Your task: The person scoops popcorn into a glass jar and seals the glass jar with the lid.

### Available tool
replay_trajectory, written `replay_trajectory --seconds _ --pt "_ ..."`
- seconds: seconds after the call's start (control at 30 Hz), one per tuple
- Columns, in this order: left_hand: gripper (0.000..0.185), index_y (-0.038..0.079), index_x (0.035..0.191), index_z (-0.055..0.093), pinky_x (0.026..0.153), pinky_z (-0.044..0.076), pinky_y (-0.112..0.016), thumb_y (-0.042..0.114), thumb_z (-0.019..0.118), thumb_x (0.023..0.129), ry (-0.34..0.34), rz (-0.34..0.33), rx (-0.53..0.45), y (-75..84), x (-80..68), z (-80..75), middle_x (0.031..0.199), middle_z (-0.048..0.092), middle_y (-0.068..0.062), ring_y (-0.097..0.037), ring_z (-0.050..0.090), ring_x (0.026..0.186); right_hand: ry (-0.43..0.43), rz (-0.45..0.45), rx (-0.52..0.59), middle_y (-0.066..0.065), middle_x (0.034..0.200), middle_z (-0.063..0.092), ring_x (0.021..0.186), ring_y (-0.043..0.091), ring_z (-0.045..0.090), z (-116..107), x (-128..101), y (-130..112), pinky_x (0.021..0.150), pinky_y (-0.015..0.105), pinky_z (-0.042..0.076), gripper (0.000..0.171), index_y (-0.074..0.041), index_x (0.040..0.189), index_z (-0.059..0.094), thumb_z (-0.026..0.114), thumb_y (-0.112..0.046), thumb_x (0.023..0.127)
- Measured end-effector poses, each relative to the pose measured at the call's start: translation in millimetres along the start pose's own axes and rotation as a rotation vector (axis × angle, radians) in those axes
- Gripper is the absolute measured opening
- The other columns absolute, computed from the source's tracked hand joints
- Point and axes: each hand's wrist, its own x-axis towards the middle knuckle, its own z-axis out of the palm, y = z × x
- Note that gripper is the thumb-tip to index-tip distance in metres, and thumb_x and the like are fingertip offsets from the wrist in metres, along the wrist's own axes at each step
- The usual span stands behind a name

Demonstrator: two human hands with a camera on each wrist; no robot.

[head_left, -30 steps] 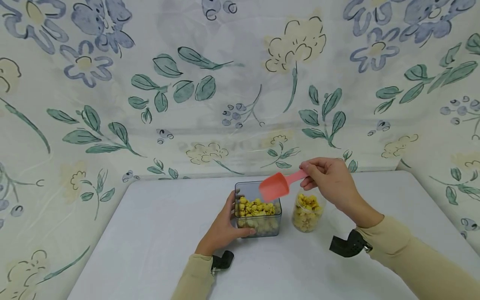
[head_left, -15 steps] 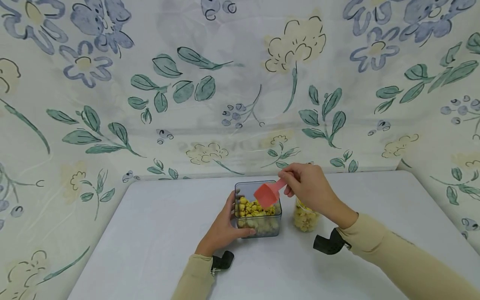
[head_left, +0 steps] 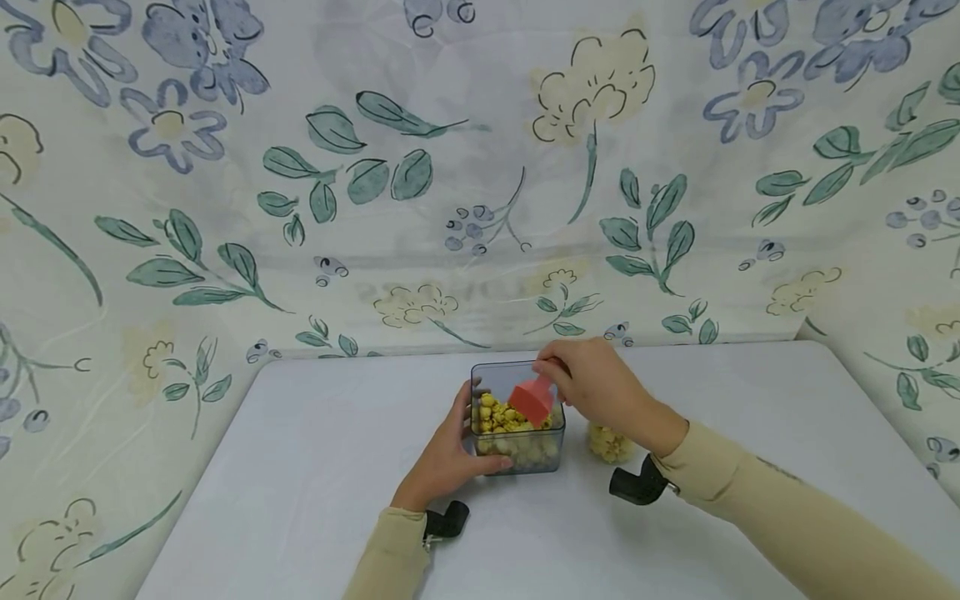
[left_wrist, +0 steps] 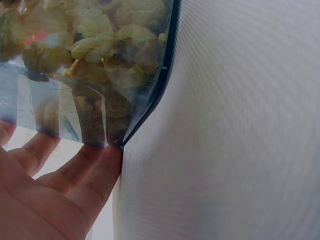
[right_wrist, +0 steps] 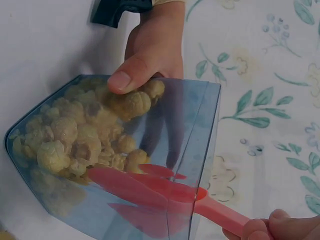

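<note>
A clear bluish box of yellow popcorn stands on the table. My left hand holds it from the left side, thumb across the front and fingers around the far side. In the left wrist view those fingers lie against the box wall. My right hand pinches the handle of a pink scoop, tilted down inside the box. In the right wrist view the scoop's bowl shows through the wall, its tip at the popcorn. The right hand stays above the rim.
Just right of the box is a small clear jar of popcorn, its upper part hidden behind my right hand and wrist. The white table ends at a back edge against a floral cloth.
My right hand has moved left and down with the scoop, from above the jar and box rim into the box, the scoop tipping downward. My left hand and the box stay in place.
</note>
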Motion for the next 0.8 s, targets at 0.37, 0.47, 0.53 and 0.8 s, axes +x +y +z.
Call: replay_trajectory --seconds 0.37,0.47,0.53,0.8 --pt "0.120 0.016 0.163 0.006 0.119 0.030 -0.049 0.028 0.088 0.078 0.001 -0.009 -0.013 -0.1 0.2 0.9 0.163 0.028 -0.007 -0.030 0.029 0.147 -0.041 -0.057 -0.004 -0.004 0.071 0.064 0.052 0.004 0.053 6.4 6.9 3.6 0.052 0.024 0.050 0.014 -0.003 0.099 0.073 0.066 -0.015 0.099" --pt "0.120 0.016 0.163 0.005 0.119 0.030 -0.048 0.029 0.088 0.078 0.001 -0.011 -0.003 0.5 0.5 1.3 0.162 0.029 -0.006 -0.029 0.030 0.147 -0.054 -0.049 0.023 -0.003 0.073 0.065 0.052 0.004 0.053 6.2 6.0 5.8 0.052 0.025 0.050 0.013 -0.004 0.098 0.073 0.066 -0.015 0.099" --pt "0.120 0.015 0.163 0.006 0.119 0.031 -0.049 0.029 0.089 0.078 0.006 -0.013 -0.001 1.7 0.3 1.1 0.162 0.029 -0.007 -0.030 0.031 0.146 -0.057 -0.046 0.048 -0.003 0.073 0.065 0.051 0.005 0.053 7.1 6.0 6.4 0.052 0.025 0.050 0.013 -0.004 0.097 0.073 0.065 -0.014 0.099" --pt "0.121 0.015 0.163 0.006 0.117 0.033 -0.050 0.031 0.090 0.076 0.002 -0.024 0.004 2.3 0.2 -0.2 0.161 0.030 -0.007 -0.029 0.032 0.145 -0.035 0.037 0.188 -0.002 0.056 0.057 0.047 0.010 0.053 15.1 8.7 6.5 0.045 0.025 0.043 0.018 -0.003 0.099 0.075 0.063 -0.016 0.101"
